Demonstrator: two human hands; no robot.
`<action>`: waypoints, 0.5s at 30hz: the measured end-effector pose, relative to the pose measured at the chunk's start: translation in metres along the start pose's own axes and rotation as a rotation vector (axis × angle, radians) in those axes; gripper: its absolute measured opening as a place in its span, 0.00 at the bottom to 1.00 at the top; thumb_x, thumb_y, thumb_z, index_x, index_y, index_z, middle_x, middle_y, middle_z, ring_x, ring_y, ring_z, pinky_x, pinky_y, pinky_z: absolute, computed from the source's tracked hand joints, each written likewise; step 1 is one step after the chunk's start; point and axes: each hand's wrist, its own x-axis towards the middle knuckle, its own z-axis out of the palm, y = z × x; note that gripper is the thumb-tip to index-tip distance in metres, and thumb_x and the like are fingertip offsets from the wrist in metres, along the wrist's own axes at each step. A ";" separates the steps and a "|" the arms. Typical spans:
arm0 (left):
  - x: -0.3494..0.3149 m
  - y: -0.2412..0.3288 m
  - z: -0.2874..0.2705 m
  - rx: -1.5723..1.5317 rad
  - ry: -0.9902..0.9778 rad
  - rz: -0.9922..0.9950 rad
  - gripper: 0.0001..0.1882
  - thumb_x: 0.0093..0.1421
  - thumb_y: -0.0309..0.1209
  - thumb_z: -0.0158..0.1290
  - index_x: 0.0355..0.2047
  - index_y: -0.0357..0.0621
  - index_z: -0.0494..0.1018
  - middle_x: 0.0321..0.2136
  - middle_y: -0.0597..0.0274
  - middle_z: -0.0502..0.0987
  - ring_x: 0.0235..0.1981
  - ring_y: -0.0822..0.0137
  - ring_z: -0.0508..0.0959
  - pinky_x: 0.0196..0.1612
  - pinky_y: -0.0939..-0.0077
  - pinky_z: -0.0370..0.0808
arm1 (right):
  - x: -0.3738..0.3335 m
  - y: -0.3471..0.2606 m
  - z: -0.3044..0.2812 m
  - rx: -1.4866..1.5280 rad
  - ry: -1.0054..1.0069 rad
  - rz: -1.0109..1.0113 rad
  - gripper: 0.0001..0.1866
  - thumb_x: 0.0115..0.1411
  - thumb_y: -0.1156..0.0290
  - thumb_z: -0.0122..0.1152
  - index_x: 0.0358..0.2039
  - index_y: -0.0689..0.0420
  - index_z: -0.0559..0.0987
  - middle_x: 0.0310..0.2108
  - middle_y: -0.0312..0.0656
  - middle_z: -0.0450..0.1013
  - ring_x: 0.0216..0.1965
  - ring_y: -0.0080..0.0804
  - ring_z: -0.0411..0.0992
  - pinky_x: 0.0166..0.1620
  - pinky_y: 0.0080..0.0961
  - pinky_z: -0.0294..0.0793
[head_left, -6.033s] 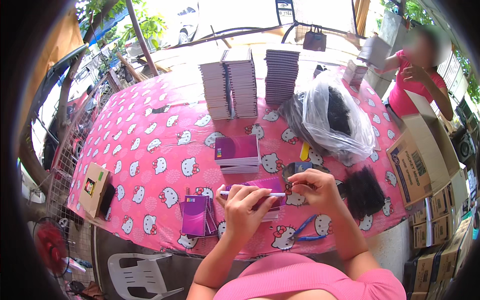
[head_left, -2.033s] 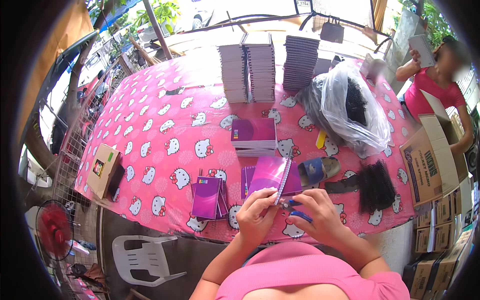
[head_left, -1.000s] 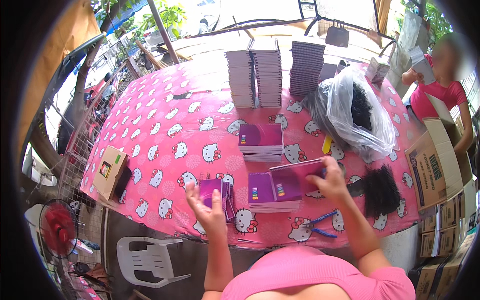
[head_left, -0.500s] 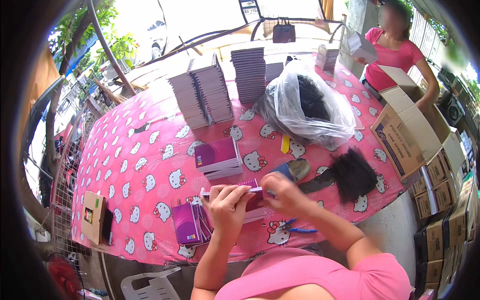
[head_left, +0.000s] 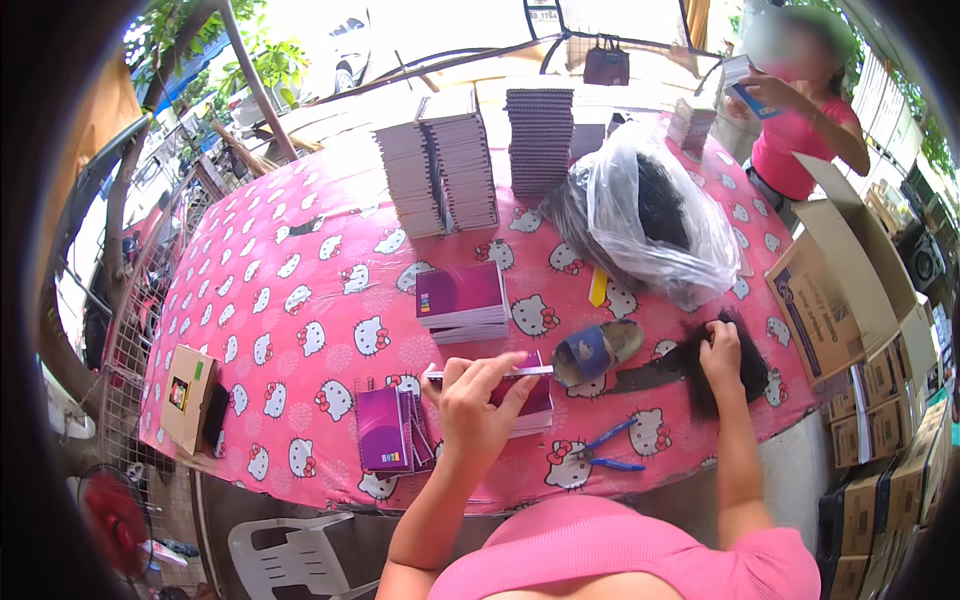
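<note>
My left hand [head_left: 474, 405] is closed on a purple notebook [head_left: 530, 370], held edge-up over a small pile of purple notebooks [head_left: 530, 418]. At the right, my right hand [head_left: 722, 358] has its fingers curled into a heap of black spiral binding coils [head_left: 708, 385]; which coil it grips is hidden. Between my hands lies a blue slipper [head_left: 590, 355]. Blue-handled pliers [head_left: 615, 462] rest near the table's front edge. Left of my left hand are spiral-bound purple notebooks [head_left: 384, 430], and beyond it sits another purple stack [head_left: 462, 292].
Tall notebook stacks [head_left: 465, 175] and a clear plastic bag [head_left: 710, 235] of black coils stand farther back. A yellow strip [head_left: 598, 287] lies near the bag. A cardboard box [head_left: 820, 310] is at the right, where another person [head_left: 800, 130] handles notebooks. A small box [head_left: 188, 400] sits far left.
My right hand has left the notebook and moved right to the black coils. The left hand still holds the notebook. The other person's hand has come out of the box.
</note>
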 end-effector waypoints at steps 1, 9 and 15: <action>0.000 -0.002 0.000 -0.019 0.028 0.028 0.11 0.48 0.33 0.68 0.33 0.48 0.83 0.29 0.70 0.80 0.34 0.67 0.73 0.40 0.73 0.68 | -0.001 -0.008 -0.001 0.094 0.050 -0.069 0.12 0.52 0.82 0.58 0.39 0.60 0.79 0.41 0.53 0.71 0.43 0.51 0.73 0.46 0.41 0.72; 0.000 -0.014 0.001 -0.089 0.012 0.069 0.10 0.46 0.30 0.68 0.30 0.47 0.83 0.28 0.68 0.79 0.33 0.67 0.73 0.38 0.71 0.69 | -0.050 -0.202 -0.053 0.847 -0.309 -0.575 0.16 0.49 0.84 0.68 0.40 0.57 0.84 0.34 0.38 0.76 0.30 0.21 0.74 0.32 0.19 0.73; 0.000 -0.013 0.000 -0.090 0.002 0.080 0.11 0.45 0.30 0.68 0.31 0.47 0.84 0.27 0.69 0.79 0.33 0.69 0.72 0.37 0.74 0.68 | -0.042 -0.218 -0.057 0.835 -0.381 -0.637 0.13 0.49 0.81 0.68 0.37 0.57 0.84 0.32 0.38 0.75 0.33 0.26 0.75 0.35 0.21 0.72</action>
